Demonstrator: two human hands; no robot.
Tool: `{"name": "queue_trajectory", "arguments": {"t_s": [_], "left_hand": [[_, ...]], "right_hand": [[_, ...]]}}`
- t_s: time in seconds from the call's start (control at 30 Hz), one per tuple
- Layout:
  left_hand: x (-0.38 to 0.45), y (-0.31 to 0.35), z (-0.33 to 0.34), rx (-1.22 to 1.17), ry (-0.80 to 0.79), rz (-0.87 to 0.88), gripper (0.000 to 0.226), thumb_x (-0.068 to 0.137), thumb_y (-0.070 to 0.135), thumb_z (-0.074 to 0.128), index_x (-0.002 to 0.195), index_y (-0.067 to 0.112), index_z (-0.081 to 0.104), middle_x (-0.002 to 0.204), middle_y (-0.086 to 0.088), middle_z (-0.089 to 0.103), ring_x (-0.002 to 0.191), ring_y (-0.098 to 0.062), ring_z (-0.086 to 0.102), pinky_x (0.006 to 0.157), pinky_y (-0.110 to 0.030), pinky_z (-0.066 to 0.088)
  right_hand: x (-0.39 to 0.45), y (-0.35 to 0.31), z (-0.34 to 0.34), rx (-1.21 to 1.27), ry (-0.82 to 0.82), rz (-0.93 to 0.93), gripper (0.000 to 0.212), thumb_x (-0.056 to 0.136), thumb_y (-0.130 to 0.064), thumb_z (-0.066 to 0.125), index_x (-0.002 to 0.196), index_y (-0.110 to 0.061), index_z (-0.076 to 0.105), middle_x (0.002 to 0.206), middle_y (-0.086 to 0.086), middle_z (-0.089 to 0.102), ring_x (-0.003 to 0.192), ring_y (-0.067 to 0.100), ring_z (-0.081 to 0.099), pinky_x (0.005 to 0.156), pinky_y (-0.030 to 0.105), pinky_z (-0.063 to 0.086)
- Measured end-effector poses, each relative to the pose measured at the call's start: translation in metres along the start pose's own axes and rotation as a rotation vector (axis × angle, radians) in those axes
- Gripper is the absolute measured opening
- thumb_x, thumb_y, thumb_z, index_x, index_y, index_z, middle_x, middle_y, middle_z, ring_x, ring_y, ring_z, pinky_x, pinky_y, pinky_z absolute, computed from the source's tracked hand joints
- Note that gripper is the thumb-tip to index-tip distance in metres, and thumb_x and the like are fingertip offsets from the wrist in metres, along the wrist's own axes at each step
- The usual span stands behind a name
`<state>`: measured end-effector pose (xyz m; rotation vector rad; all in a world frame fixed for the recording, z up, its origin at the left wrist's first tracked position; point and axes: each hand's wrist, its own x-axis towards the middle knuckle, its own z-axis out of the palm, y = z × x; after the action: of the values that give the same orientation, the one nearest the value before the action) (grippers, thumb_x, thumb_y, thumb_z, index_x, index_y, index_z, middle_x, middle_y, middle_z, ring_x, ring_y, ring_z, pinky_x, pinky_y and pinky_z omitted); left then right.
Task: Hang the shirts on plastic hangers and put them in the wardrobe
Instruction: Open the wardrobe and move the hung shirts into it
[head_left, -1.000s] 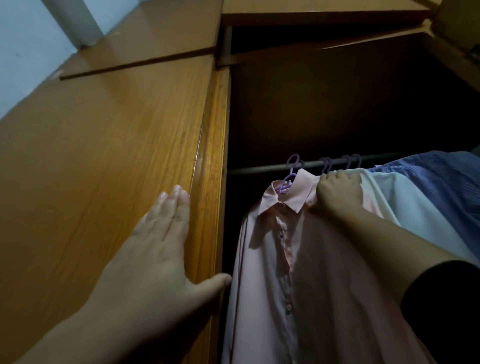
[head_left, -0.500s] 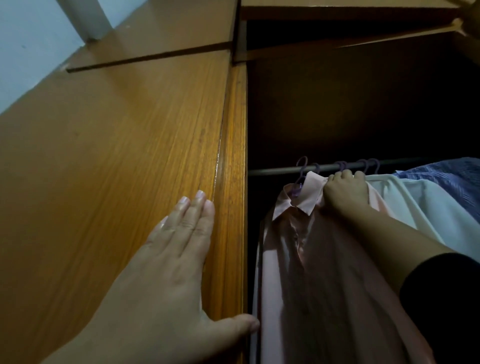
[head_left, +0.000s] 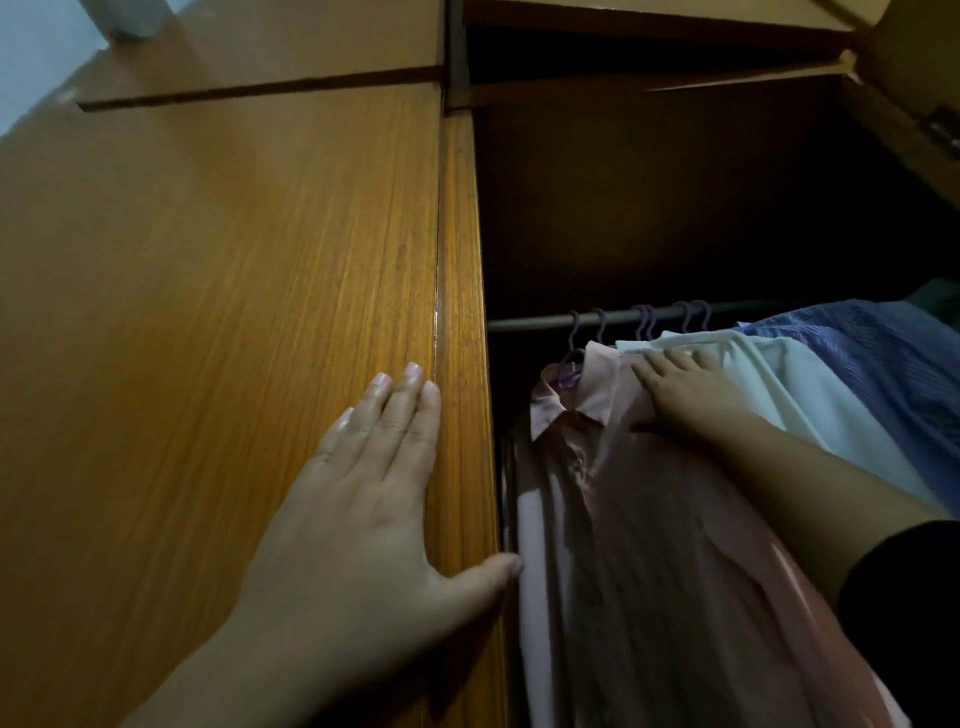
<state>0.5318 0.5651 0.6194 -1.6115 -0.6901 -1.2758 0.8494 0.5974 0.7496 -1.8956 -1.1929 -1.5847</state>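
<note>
Head view: pink shirt hanging from purple hanger on rail, left of white shirt. Right hand flat on pink shoulder, grip wide, holding nothing. Left hand flat against wardrobe door. Step judged: settling hung shirt. Next: withdraw right hand, fetch another shirt.

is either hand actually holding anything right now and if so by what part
Nothing is held. The left hand lies flat on the wardrobe door; the right hand rests with straight fingers on the pink shirt at its shoulder.
</note>
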Motion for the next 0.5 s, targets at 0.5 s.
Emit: {"name": "queue_trajectory", "arguments": {"t_s": [0.5], "left_hand": [[-0.007, 0.010, -0.013, 0.048, -0.121, -0.014, 0.091, 0.081, 0.071, 0.027, 0.145, 0.009, 0.037, 0.153, -0.015, 0.032, 0.142, -0.032, 0.027, 0.112, -0.044, 0.019]], "right_hand": [[-0.119, -0.002, -0.043, 0.159, -0.012, 0.095, 0.083, 0.083, -0.067, 0.047, 0.148, -0.023, 0.021, 0.155, 0.000, 0.025, 0.141, 0.021, 0.024, 0.111, 0.041, 0.022]]}}
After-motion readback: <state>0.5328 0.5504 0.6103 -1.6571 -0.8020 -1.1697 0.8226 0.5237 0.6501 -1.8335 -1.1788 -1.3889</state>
